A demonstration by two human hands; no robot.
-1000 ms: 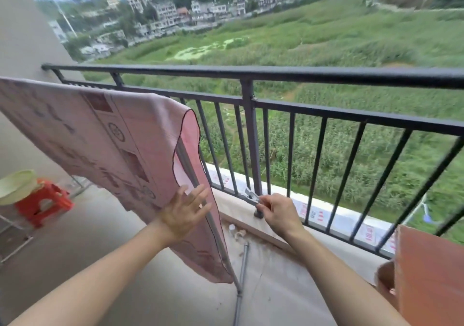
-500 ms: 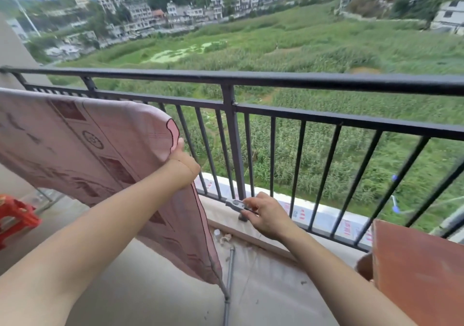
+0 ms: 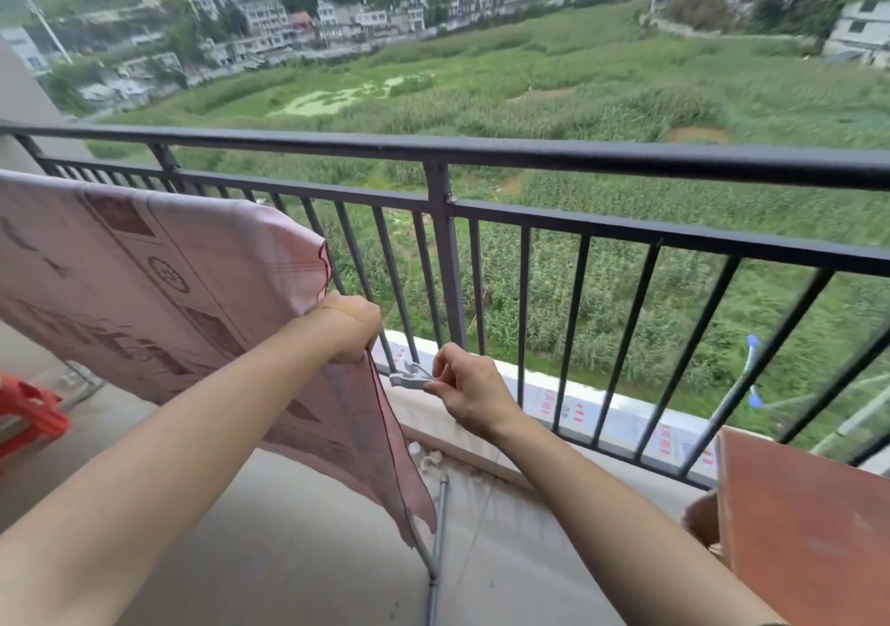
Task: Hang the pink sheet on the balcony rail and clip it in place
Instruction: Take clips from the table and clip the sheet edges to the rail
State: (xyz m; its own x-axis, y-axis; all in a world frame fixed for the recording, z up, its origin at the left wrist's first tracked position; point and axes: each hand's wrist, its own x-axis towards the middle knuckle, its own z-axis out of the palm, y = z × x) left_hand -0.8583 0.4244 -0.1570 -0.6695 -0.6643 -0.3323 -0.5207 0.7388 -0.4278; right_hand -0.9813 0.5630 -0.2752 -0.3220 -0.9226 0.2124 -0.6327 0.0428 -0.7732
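A pink patterned sheet (image 3: 159,288) hangs over a metal drying rack at the left, its right edge drooping toward the floor. My left hand (image 3: 344,324) is closed on that right edge, just below the top corner. My right hand (image 3: 469,387) pinches a grey clip (image 3: 409,377) by its tail, jaws pointing left toward the sheet, a short gap away. The dark balcony rail (image 3: 530,153) runs across the view behind both hands; the sheet does not touch it here.
The rack's grey leg (image 3: 436,543) reaches the concrete floor below the sheet. A red plastic stool (image 3: 29,413) stands at the far left. A reddish-brown board (image 3: 809,524) leans at the lower right. A low ledge (image 3: 481,452) runs under the railing bars.
My right hand lifted the clip off the ledge and turned it toward the sheet. My left hand slid up the sheet and closed on its right edge. The view shifted right.
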